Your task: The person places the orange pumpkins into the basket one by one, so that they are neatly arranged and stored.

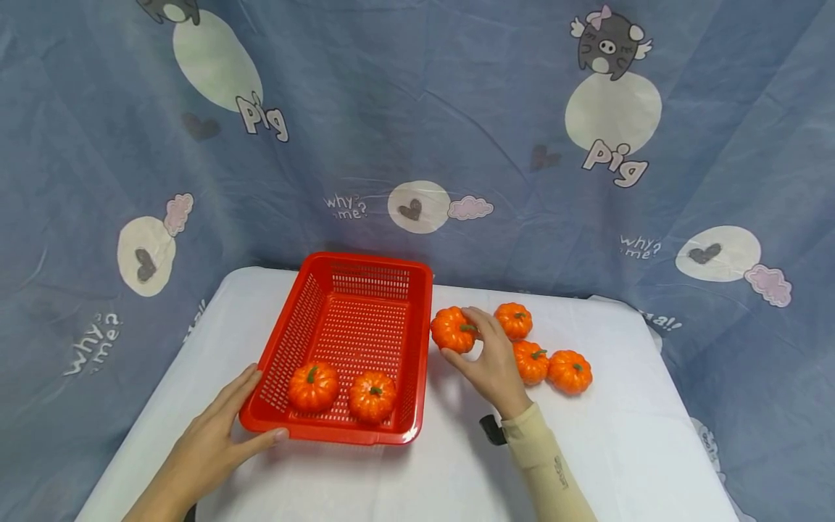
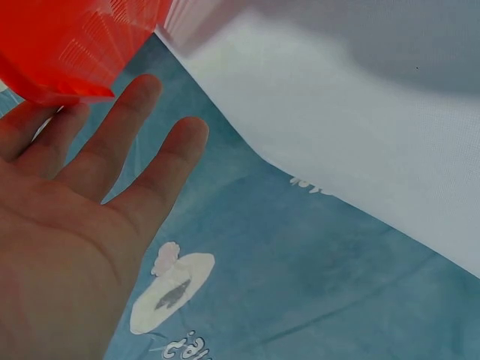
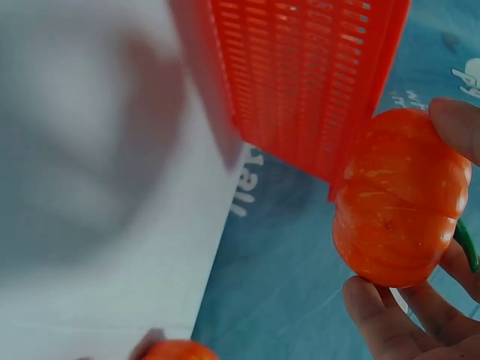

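A red slotted basket [image 1: 417, 341] stands on the white table [image 1: 457, 464] with two small orange pumpkins [image 1: 314, 386] [image 1: 372, 396] inside near its front wall. My left hand [image 1: 218, 435] rests flat against the basket's front left corner [image 2: 52, 67], fingers straight and thumb along the front rim. My right hand [image 1: 485, 355] pinches a third pumpkin [image 1: 453, 329] [image 3: 401, 199] just right of the basket's right wall [image 3: 315, 82]. Three more pumpkins [image 1: 513, 320] [image 1: 531, 361] [image 1: 570, 371] lie on the table beyond that hand.
A blue patterned cloth [image 1: 417, 130] hangs behind and around the table. The table's left edge [image 2: 247, 135] runs close to my left hand. White tabletop stretches in front of the basket and to the far right.
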